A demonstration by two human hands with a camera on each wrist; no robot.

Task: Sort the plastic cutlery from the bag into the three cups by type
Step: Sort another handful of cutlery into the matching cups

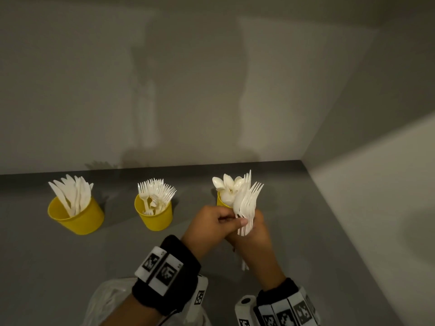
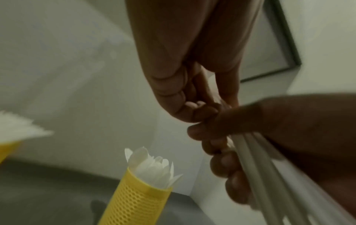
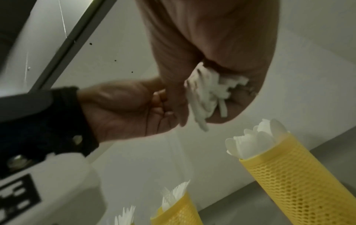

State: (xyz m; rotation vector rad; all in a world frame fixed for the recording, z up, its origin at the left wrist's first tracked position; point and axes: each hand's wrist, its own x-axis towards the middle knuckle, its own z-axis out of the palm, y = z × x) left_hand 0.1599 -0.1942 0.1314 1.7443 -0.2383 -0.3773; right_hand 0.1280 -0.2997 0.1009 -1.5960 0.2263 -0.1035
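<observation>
Three yellow cups stand in a row on the grey table. The left cup (image 1: 80, 220) holds knives, the middle cup (image 1: 155, 218) holds forks, and the right cup (image 1: 220, 200) holds spoons (image 1: 227, 184). In front of the spoon cup, my right hand (image 1: 253, 228) grips a bundle of white forks (image 1: 249, 198) by the handles, tines up. My left hand (image 1: 235, 221) has its fingers curled and pinches the handles of that bundle from the left. The right wrist view shows the handle ends (image 3: 208, 94) bunched in my right palm. The spoon cup's lower part is hidden behind my hands.
A clear plastic bag (image 1: 106, 302) lies at the near edge under my left forearm. White walls close in the table at the back and on the right. Bare grey table lies between the cups and the bag.
</observation>
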